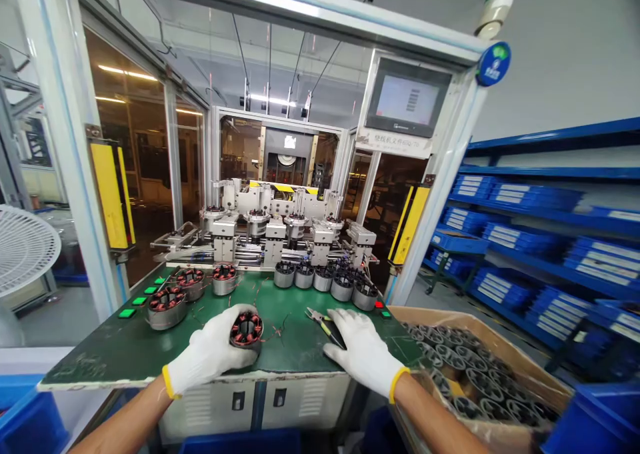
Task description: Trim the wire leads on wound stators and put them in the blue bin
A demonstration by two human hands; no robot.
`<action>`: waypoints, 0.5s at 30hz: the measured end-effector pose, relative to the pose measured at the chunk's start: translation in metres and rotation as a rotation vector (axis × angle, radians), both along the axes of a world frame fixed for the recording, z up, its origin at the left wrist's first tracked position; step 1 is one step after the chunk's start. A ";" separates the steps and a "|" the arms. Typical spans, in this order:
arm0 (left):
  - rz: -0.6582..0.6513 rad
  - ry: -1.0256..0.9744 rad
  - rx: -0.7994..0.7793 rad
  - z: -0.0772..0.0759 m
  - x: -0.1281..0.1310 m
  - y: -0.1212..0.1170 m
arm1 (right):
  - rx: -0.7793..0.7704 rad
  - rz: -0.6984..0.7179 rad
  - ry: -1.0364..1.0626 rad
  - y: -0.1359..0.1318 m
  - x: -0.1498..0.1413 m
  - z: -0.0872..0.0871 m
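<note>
Left hand: wrapped round stator, near counter's front edge | Right hand: wide, at pliers' handles, right of stator | Handling: grip stator by its steel wall, leads unpinched; keep plier tips off windings

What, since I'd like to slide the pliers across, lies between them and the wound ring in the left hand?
Thin wires on the green tabletop, nearer the wound ring than the pliers; otherwise the stretch looks bare in the head view.
</note>
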State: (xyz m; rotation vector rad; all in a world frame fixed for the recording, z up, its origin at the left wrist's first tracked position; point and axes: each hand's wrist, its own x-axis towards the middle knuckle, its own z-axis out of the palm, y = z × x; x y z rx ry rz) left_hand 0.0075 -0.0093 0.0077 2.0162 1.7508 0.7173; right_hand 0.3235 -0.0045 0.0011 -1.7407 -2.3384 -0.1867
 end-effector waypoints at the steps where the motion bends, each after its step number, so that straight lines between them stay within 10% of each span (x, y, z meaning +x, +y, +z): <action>1: -0.011 -0.003 -0.005 -0.001 -0.001 0.002 | 0.000 0.028 -0.004 -0.005 0.004 -0.002; 8: -0.156 -0.049 -0.060 0.010 -0.003 0.023 | -0.061 0.049 -0.085 -0.049 0.021 -0.006; 11: -0.161 -0.056 -0.094 0.012 0.002 0.034 | -0.096 0.067 -0.058 -0.027 0.032 0.039; 15: -0.068 -0.036 -0.082 -0.007 0.010 0.047 | 0.248 -0.081 0.071 0.060 0.060 0.140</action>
